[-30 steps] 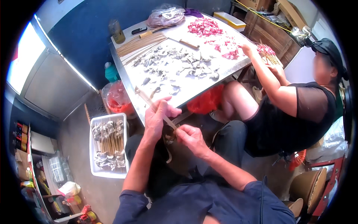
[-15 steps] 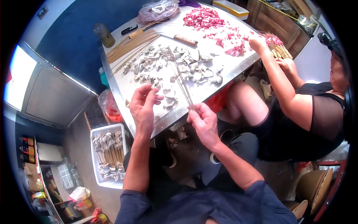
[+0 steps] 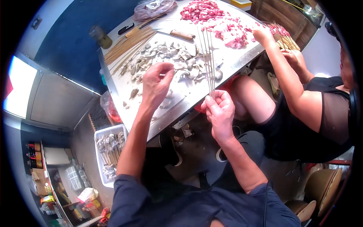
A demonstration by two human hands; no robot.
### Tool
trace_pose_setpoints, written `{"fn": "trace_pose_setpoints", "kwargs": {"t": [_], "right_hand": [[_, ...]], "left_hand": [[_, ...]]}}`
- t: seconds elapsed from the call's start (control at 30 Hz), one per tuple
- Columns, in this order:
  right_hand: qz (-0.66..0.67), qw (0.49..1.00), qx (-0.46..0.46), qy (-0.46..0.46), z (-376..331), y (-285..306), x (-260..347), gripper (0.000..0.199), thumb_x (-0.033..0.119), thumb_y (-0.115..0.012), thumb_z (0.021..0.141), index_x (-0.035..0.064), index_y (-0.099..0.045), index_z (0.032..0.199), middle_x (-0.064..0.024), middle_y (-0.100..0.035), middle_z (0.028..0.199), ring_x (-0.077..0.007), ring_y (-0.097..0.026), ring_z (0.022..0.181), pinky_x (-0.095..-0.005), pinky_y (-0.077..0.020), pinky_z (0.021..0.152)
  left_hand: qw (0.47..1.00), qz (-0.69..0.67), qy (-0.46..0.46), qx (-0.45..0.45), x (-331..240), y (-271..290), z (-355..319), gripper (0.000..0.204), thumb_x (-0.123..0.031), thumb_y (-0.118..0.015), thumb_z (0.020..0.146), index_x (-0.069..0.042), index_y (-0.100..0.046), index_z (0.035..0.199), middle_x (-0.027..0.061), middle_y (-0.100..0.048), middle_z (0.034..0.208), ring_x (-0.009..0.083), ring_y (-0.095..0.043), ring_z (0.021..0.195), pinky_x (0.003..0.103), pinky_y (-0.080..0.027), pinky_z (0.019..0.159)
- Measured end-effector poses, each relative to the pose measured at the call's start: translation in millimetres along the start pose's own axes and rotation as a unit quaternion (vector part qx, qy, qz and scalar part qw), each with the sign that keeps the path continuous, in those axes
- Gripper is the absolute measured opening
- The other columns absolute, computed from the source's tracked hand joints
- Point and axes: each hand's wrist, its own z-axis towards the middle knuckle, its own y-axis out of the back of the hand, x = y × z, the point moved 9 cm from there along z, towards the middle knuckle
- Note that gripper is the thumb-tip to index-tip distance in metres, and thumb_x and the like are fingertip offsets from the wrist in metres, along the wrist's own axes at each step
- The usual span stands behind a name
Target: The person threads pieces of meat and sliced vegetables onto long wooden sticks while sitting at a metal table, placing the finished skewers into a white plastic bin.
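1. At the lower left of the frame, a white tray (image 3: 99, 151) stands on the floor, filled with loaded skewers; further left, small jars and packets in red, yellow and white line a shelf (image 3: 38, 159), too small to tell apart.
2. Upper left of centre, a brown bottle (image 3: 100, 36) stands at the far corner of the metal table (image 3: 242, 56), beside a bundle of bare bamboo sticks (image 3: 128, 43).
3. At centre, the left hand (image 3: 157, 85) hovers over the pale mushroom pieces (image 3: 170, 56), its fingertips pinched on one small piece; the other pieces lie spread just beyond and around it.
4. Right of centre, the right hand (image 3: 219, 111) is closed round the lower ends of a few thin skewers (image 3: 208, 56), which rise upright over the table edge, just beside the left hand.
5. At top centre, a clear plastic bag (image 3: 153, 7) lies at the table's far edge.
6. Upper right, red meat pieces (image 3: 215, 19) cover the table; another person's hand (image 3: 262, 34) reaches into them.
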Motion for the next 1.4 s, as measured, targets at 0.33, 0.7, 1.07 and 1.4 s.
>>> {"fn": "trace_pose_setpoints", "kwargs": {"t": [0.33,0.7,1.07,1.4], "right_hand": [[0.039,0.997,0.027,-0.055,1.7,-1.4,-6.6,0.010,0.008,-0.056,0.094,0.0013,-0.050,0.098,-0.0051,-0.059,0.072,-0.0011,-0.039,0.048,-0.0151,-0.0294,0.043],[-0.005,0.996,0.046,-0.074,-6.2,-12.2,-22.3,0.010,0.009,-0.056,0.094,0.0017,-0.051,0.098,-0.0064,-0.061,0.073,-0.0017,-0.038,0.044,-0.0150,-0.0273,0.040],[-0.031,0.995,0.046,-0.080,-9.4,-14.2,-26.1,0.007,0.004,-0.058,0.092,0.0017,-0.052,0.094,-0.0036,-0.060,0.072,-0.0010,-0.042,0.050,-0.0150,-0.0302,0.044],[-0.031,0.992,0.068,-0.102,-11.1,-17.2,-34.0,0.011,0.005,-0.063,0.089,0.0040,-0.052,0.090,-0.0025,-0.060,0.070,-0.0011,-0.041,0.049,-0.0160,-0.0298,0.044]], "left_hand": [[0.991,0.105,-0.029,0.078,31.6,-25.9,10.9,0.024,-0.002,-0.067,0.080,0.000,-0.066,0.105,0.0043,-0.068,0.090,0.0115,-0.062,0.077,0.025,-0.050,0.071],[0.995,-0.047,0.064,0.065,44.5,8.7,0.0,0.023,0.002,-0.065,0.080,0.000,-0.065,0.103,-0.0018,-0.060,0.078,0.0060,-0.055,0.070,0.021,-0.046,0.066],[0.989,0.136,-0.035,0.054,26.6,1.2,-1.9,0.015,-0.002,-0.064,0.078,0.000,-0.069,0.092,0.0073,-0.063,0.083,0.0128,-0.058,0.070,0.026,-0.046,0.064],[0.996,-0.074,0.034,-0.038,38.8,27.4,1.9,0.007,-0.001,-0.060,0.086,0.000,-0.065,0.091,0.0081,-0.067,0.087,0.0136,-0.066,0.076,0.023,-0.052,0.067]]}}
